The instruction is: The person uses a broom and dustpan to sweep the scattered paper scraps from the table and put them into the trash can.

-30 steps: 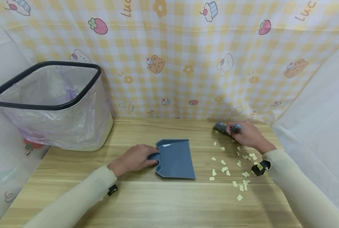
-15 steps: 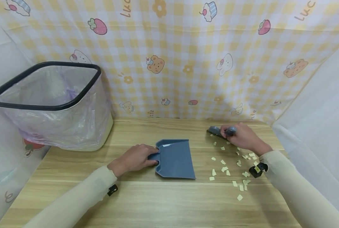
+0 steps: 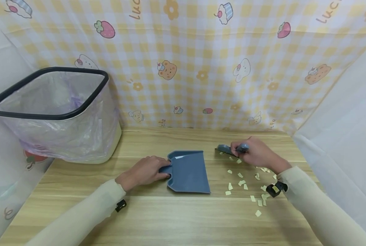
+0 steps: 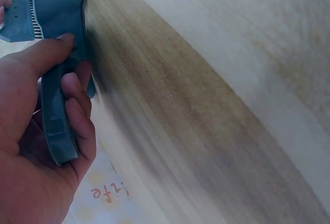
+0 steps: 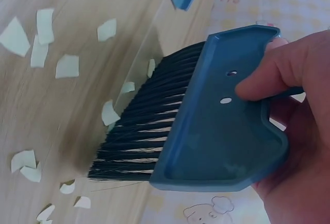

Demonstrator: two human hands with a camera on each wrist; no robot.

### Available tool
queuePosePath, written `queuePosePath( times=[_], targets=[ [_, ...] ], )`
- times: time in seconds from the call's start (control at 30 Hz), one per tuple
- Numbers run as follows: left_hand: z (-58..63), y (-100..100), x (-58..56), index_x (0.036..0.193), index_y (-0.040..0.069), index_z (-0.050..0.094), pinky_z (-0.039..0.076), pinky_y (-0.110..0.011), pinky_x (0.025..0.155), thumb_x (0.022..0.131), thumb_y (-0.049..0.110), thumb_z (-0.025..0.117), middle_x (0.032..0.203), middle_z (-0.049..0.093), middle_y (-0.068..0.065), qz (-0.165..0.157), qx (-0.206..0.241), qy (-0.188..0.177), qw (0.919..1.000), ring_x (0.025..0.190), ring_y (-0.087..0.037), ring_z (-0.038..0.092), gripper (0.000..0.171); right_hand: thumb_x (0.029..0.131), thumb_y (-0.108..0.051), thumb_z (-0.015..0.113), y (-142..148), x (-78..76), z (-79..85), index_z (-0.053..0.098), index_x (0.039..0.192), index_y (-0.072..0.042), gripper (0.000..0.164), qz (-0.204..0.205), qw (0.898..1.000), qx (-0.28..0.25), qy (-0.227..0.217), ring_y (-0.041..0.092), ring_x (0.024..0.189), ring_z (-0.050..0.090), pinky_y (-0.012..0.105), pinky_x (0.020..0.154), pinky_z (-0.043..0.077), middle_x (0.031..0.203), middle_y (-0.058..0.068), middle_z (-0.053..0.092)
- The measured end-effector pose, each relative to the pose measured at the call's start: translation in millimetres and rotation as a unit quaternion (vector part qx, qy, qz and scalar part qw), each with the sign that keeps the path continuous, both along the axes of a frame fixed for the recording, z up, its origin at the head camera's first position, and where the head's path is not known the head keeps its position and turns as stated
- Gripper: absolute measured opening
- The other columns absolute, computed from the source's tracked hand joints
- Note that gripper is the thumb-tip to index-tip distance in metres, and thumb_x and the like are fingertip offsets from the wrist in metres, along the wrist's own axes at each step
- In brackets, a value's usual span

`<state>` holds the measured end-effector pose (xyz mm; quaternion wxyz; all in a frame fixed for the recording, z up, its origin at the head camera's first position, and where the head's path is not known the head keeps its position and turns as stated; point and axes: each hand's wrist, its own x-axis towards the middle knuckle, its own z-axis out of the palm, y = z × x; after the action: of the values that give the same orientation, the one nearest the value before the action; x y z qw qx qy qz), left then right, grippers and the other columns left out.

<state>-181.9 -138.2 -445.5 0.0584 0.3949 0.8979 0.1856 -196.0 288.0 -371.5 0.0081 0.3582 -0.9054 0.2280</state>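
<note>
A blue-grey dustpan (image 3: 189, 172) lies flat on the wooden table, its wide lip facing right. My left hand (image 3: 146, 171) grips its short handle; the left wrist view has the fingers curled round that handle (image 4: 59, 121). Over on the right, my right hand (image 3: 257, 153) holds a matching hand brush (image 5: 221, 126), thumb pressed on its flat back. Dark bristles (image 5: 149, 116) reach the tabletop, with several pale paper scraps (image 5: 109, 113) right at their tips. More scraps (image 3: 241, 182) lie scattered between the dustpan and the right forearm, some hidden beneath that hand.
A bin (image 3: 109, 136) with a black rim and a clear plastic liner stands at the back left of the table (image 3: 170, 222). A yellow checked curtain (image 3: 183, 68) hangs along the back edge, and white cloth (image 3: 349, 136) hangs at the right side.
My right hand has swept the brush leftward and slightly nearer, toward the dustpan, and a few scraps at the bristles have shifted with it. The left hand and dustpan have stayed in place.
</note>
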Motion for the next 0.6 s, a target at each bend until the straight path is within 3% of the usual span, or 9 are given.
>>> queuePosePath(
  times=[0.2,0.6],
  targets=[
    [0.4,0,0.4,0.138,-0.006,0.072,0.062,-0.05,0.101,0.106,0.024,0.078,0.135,0.075,-0.019,0.002,0.001,-0.003,1.0,0.124,-0.036,0.073,0.044,0.075,0.018,0.056,-6,9.3,4.1,0.058,0.08,-0.021,0.039,0.022,0.999,0.002,-0.035,-0.002,0.058,0.035,0.024,0.056,0.033,0.067,-0.023,0.045],
    [3.9,0,2.2,0.135,-0.006,0.074,0.063,-0.048,0.097,0.105,0.022,0.08,0.131,0.076,-0.018,-0.004,0.007,0.005,1.0,0.12,-0.035,0.074,0.042,0.079,0.02,0.058,-18,32.1,9.7,0.06,0.084,-0.03,0.05,0.067,0.995,0.012,-0.067,-0.005,0.057,0.029,0.022,0.056,0.028,0.066,-0.023,0.044]
  ],
)
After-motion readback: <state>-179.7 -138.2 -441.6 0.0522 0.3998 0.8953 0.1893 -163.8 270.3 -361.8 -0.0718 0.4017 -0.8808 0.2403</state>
